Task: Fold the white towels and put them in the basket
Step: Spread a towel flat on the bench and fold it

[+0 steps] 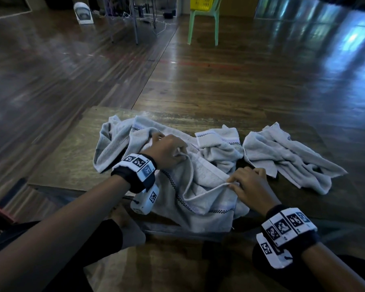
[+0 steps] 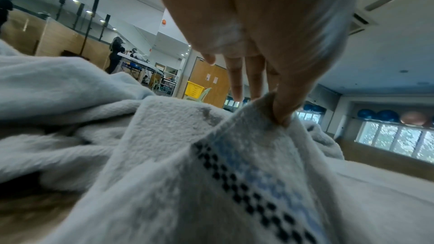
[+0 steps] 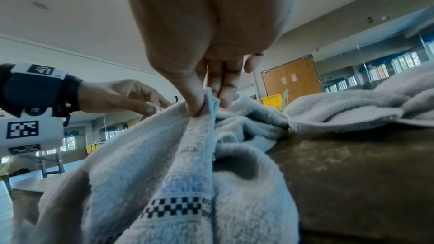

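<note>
Three crumpled white terry towels (image 1: 287, 157) lie unfolded on my wooden table (image 1: 67, 157); both hands, left hand (image 1: 167, 150) and right hand (image 1: 251, 184), pinch the near-edge towel's hem (image 1: 200, 199); nothing basketed.

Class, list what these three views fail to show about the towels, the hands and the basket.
- Towel count: in the head view the towels overlap in a heap on the table.
- Left hand fingertips: head view, hidden behind the knuckles.
- Yellow basket: cut off by the head view's top edge, its inside unseen.
- Right hand palm: blurred in the right wrist view.
</note>
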